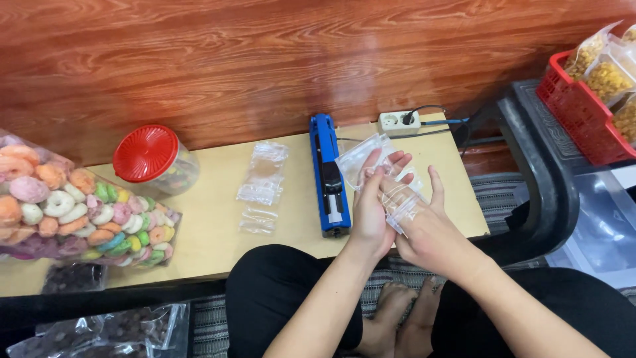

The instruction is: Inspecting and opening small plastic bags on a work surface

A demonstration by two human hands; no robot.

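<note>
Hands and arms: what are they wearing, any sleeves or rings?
Both arms are bare right up to the bottom edge of the head view, with no sleeves showing. The left hand and right hand wear no gloves, and no rings, watch or bracelet can be seen.

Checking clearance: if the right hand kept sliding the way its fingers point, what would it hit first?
The right hand points up-table toward the wall. Beyond the small clear bags it already touches, the white power strip looks first in line, though depth is unclear.
</note>
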